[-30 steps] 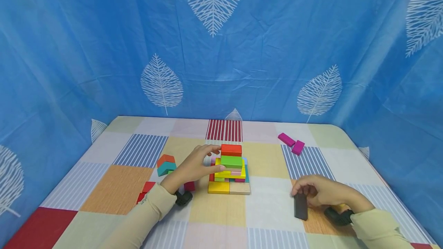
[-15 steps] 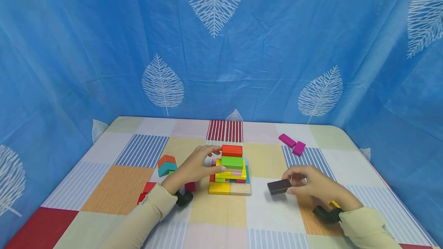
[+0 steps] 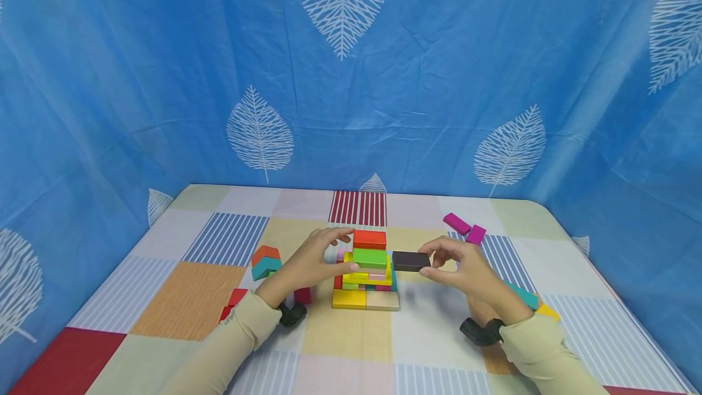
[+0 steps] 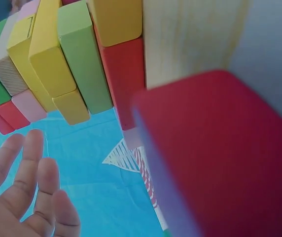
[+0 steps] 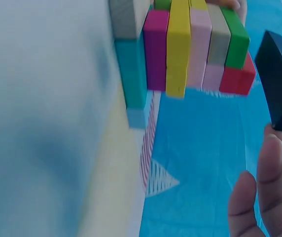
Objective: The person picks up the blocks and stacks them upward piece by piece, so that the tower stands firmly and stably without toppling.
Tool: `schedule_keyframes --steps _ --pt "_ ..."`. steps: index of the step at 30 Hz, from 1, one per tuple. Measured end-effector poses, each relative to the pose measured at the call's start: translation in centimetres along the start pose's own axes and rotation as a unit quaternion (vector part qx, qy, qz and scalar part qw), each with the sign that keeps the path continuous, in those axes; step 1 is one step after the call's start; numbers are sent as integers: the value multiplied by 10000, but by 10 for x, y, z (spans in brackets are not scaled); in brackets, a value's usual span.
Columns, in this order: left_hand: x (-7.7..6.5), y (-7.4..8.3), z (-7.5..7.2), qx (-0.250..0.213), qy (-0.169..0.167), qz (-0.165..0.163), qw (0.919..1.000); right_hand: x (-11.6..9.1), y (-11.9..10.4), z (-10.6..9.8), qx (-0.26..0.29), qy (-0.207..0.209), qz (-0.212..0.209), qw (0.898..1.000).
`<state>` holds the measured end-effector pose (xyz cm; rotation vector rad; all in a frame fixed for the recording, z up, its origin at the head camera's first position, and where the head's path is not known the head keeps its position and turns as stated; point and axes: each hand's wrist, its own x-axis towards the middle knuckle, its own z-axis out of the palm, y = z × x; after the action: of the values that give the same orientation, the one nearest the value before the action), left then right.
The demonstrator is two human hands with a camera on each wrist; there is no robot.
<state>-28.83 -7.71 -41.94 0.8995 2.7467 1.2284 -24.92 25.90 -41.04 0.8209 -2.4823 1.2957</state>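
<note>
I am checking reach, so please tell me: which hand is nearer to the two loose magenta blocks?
Right. The right hand, holding a dark block, is on the near side of the loose magenta blocks; the left hand is farther away, at the left side of the stack.

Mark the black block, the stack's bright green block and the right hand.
Black block [image 3: 410,261]: head view, about its middle.
Bright green block [image 3: 370,257]: head view, top face.
Right hand [image 3: 462,266]: head view, back of the hand.
</note>
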Motion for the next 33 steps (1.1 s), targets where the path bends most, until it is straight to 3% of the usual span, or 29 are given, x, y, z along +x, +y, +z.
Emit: schedule_keyframes --steps 7,13,26,29,33 --pt "-1 -2 -1 29 -27 162 9999 15 0 24 141 139 -165 9997" --pt "0 -1 -1 59 -52 28 10000 23 -8 41 192 270 127 9994" --pt "0 1 -3 40 -70 -10 10000 35 -18 58 -77 390 113 9991" --pt "1 1 -2 30 -61 -89 9999 37 -16 57 160 267 171 9994" --pt "1 2 -1 4 -36 -187 9998 40 -9 49 1035 -190 371 9938"
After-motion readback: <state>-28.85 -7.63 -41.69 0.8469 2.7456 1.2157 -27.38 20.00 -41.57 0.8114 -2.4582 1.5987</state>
